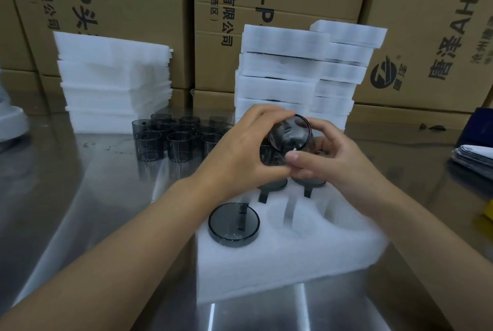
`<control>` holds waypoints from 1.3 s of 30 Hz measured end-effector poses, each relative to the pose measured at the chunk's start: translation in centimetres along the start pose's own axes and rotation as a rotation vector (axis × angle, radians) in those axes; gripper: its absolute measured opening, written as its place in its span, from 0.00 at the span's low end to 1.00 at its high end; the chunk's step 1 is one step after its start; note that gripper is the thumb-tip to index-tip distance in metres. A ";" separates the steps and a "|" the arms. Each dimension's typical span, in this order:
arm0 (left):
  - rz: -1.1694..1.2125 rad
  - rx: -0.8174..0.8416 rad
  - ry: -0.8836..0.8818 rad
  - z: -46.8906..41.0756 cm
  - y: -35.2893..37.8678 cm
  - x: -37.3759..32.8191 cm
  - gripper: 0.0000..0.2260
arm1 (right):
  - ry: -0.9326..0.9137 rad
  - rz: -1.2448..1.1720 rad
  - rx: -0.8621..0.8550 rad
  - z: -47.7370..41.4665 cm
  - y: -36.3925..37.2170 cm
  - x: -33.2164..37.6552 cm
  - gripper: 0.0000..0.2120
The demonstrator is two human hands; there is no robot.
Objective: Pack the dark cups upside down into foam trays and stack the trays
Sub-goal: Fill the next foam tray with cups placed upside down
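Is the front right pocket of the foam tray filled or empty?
Empty: the pocket shows only bare white foam, unlike the dark cup seated left of it.

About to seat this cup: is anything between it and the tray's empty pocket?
Nothing visible. The held cup, gripped by the left hand and right hand, hangs above the foam tray; its empty pocket lies open below.

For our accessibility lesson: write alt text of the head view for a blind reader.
The left hand and right hand hold a dark translucent cup above a white foam tray on a steel table; an upside-down cup fills the tray's near-left pocket. Loose cups and foam stacks stand behind.
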State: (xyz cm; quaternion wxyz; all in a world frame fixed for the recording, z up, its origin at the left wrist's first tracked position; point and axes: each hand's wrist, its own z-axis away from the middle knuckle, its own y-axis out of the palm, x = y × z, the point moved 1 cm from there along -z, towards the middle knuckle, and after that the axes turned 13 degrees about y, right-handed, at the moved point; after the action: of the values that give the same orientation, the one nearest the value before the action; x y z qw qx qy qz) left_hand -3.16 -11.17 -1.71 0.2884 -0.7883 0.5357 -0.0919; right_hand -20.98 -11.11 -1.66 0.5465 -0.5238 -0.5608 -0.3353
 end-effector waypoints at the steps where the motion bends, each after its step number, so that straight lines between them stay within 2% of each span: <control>1: 0.031 -0.020 -0.017 -0.1 0.0 -0.3 0.30 | -0.006 0.005 0.014 0.2 0.3 0.1 0.26; 5: 0.107 -0.047 -0.107 -0.5 -0.2 -1.0 0.31 | 0.001 0.045 -0.004 0.3 0.7 0.5 0.23; 10: 0.142 0.006 -0.150 -0.9 -0.9 -1.5 0.34 | -0.071 0.293 -0.105 0.6 -0.1 1.1 0.25; 15: 0.400 0.185 -0.236 -1.2 -2.2 -1.7 0.39 | -0.093 0.327 0.108 1.5 -0.3 1.9 0.22; 17: 0.427 0.253 -0.245 -1.2 -2.6 -1.7 0.41 | -0.075 0.344 0.169 2.0 -0.5 2.3 0.21; 20: 0.401 0.387 -0.272 -1.2 -2.8 -1.9 0.42 | -0.039 0.437 0.230 2.3 -0.8 2.8 0.22; 24: 0.284 0.697 -0.328 -0.9 -3.1 -1.5 0.48 | 0.018 0.563 0.338 2.5 -0.5 2.9 0.22; 27: 0.198 0.849 -0.413 -0.6 -3.7 -0.8 0.50 | 0.048 0.640 0.330 2.4 -0.8 3.0 0.23; 30: 0.145 0.912 -0.467 -0.3 -3.8 -0.6 0.50 | 0.032 0.720 0.288 2.4 -1.2 3.2 0.25; 34: 0.083 0.919 -0.526 -0.1 -3.6 -0.4 0.53 | 0.011 0.826 0.282 2.5 -0.8 2.7 0.26; 39: 0.049 0.939 -0.549 -0.1 -3.4 -0.4 0.56 | 0.032 0.849 0.265 2.3 -0.8 2.3 0.27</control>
State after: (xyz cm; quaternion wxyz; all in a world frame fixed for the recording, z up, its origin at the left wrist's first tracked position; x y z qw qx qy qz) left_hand -0.72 -9.98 0.33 0.7410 -0.5570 0.3599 -0.1053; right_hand -21.97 -8.63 0.27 0.7066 -0.6280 -0.3257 -0.0144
